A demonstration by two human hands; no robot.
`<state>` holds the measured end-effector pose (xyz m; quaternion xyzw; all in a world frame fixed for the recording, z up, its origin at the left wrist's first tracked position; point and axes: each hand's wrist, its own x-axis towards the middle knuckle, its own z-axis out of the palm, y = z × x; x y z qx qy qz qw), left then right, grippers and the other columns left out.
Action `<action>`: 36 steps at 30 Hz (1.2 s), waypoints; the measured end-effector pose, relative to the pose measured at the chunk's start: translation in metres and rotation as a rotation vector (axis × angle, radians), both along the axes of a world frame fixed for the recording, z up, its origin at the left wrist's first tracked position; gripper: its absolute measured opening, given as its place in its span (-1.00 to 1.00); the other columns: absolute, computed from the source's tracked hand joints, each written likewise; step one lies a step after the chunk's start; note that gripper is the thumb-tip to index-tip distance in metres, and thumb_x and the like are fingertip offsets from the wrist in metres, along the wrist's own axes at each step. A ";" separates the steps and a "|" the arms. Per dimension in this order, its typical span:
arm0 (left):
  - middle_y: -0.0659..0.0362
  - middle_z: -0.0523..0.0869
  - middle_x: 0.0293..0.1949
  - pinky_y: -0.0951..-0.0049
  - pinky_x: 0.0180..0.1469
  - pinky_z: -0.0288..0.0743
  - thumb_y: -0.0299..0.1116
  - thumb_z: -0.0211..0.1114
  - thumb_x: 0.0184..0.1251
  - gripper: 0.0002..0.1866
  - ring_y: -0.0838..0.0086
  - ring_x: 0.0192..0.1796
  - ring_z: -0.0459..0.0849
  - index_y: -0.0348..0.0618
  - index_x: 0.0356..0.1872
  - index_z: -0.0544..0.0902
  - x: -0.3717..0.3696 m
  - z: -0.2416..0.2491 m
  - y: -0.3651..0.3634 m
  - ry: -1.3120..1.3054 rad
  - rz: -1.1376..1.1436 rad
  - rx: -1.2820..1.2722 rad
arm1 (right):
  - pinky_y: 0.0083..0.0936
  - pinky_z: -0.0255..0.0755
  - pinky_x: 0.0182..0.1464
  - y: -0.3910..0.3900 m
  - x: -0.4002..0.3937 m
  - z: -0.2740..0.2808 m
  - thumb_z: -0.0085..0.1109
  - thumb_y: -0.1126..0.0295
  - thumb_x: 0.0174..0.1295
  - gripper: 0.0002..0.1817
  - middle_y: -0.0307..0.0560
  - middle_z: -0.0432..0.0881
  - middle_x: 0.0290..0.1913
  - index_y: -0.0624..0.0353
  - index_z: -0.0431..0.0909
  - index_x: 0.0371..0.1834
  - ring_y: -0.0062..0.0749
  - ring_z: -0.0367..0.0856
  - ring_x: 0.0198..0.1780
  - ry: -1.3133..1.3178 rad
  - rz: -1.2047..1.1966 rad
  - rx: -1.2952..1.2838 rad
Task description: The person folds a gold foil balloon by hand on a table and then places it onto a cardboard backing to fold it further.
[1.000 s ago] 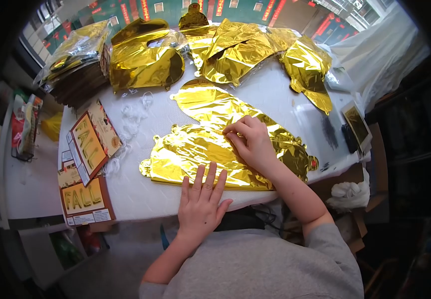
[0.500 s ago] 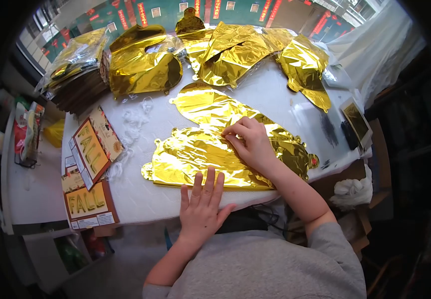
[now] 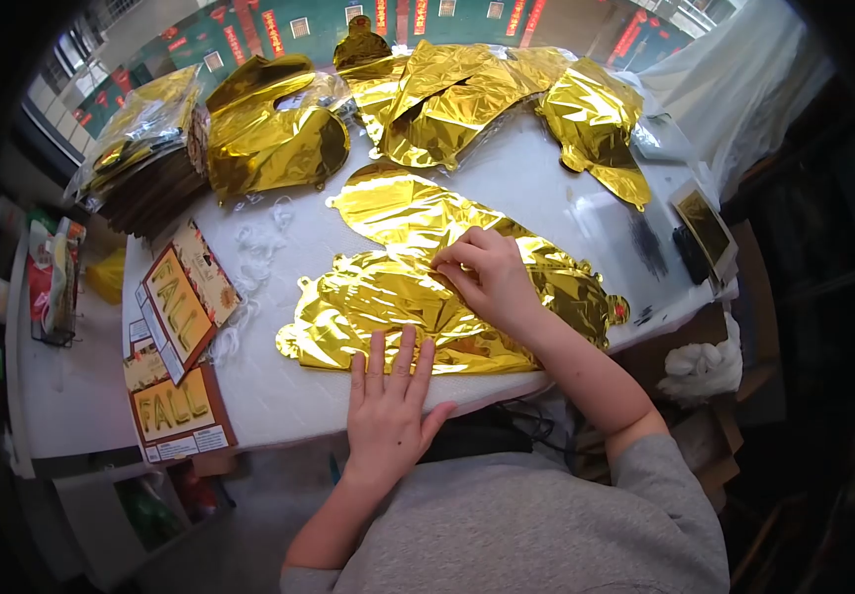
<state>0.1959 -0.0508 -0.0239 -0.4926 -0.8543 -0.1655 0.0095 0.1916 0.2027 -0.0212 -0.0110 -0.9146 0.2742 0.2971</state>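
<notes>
A flat, shiny gold foil piece (image 3: 368,297) lies on the white table, near its front edge. My left hand (image 3: 386,416) is flat with fingers spread, its fingertips resting on the foil's front edge. With fingers bent in a pinch, my right hand (image 3: 492,282) touches the middle of the foil; it seems to grip a bit of it, though the fingertips hide what is between them. Another rounded gold foil part (image 3: 388,203) extends behind, towards the back of the table.
More gold foil pieces (image 3: 457,104) lie along the back. A plastic-wrapped stack (image 3: 141,158) stands back left. Two FALL cards (image 3: 175,408) overlap at the left, beside white string (image 3: 254,252). A framed item (image 3: 707,236) is at the right.
The view has shifted slightly. Both hands keep nearly the same places on the foil, my left hand flat and my right hand pinched.
</notes>
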 end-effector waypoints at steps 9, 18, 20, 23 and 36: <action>-0.02 0.22 0.70 -0.19 0.69 -0.08 0.08 0.35 0.43 -0.14 -0.19 0.72 0.07 -0.10 0.65 0.33 0.000 0.004 0.000 -0.060 -0.027 -0.008 | -0.10 0.19 0.60 -0.056 0.057 0.045 0.24 0.06 0.46 -0.26 0.13 0.41 0.57 0.32 0.36 0.55 0.00 0.34 0.61 -0.310 0.116 0.396; -0.04 0.20 0.70 -0.22 0.68 -0.08 0.17 0.48 0.23 0.03 -0.19 0.72 0.06 -0.15 0.65 0.32 -0.001 0.004 0.002 0.015 -0.035 -0.051 | -0.05 -0.09 0.72 -0.091 0.121 0.009 0.06 -0.39 0.40 0.16 0.36 0.05 0.72 0.46 0.04 0.69 0.14 -0.02 0.76 -0.527 0.177 0.218; -0.04 0.20 0.70 -0.24 0.67 -0.07 0.18 0.53 0.16 0.08 -0.20 0.72 0.07 -0.14 0.65 0.32 0.000 0.005 0.003 -0.034 -0.033 -0.019 | -0.04 -0.08 0.71 -0.085 0.135 0.011 0.08 -0.38 0.39 0.16 0.38 0.05 0.72 0.47 0.04 0.69 0.16 -0.01 0.76 -0.541 0.139 0.233; -0.02 0.21 0.70 -0.26 0.66 -0.04 0.18 0.61 0.04 0.16 -0.21 0.71 0.09 -0.13 0.65 0.32 0.000 0.005 0.003 -0.053 -0.020 -0.006 | -0.02 -0.03 0.70 -0.071 0.158 0.018 0.11 -0.38 0.38 0.16 0.41 0.06 0.71 0.48 0.05 0.67 0.20 0.02 0.74 -0.594 0.058 0.282; 0.01 0.23 0.69 -0.21 0.66 0.01 0.12 0.68 -0.06 0.21 -0.18 0.70 0.12 -0.04 0.67 0.30 0.001 0.007 0.001 -0.043 -0.019 0.008 | -0.17 0.41 0.44 0.046 0.024 0.052 0.32 -0.03 0.45 -0.33 0.22 0.56 0.35 0.26 0.53 0.42 0.12 0.52 0.37 -0.486 -0.165 0.016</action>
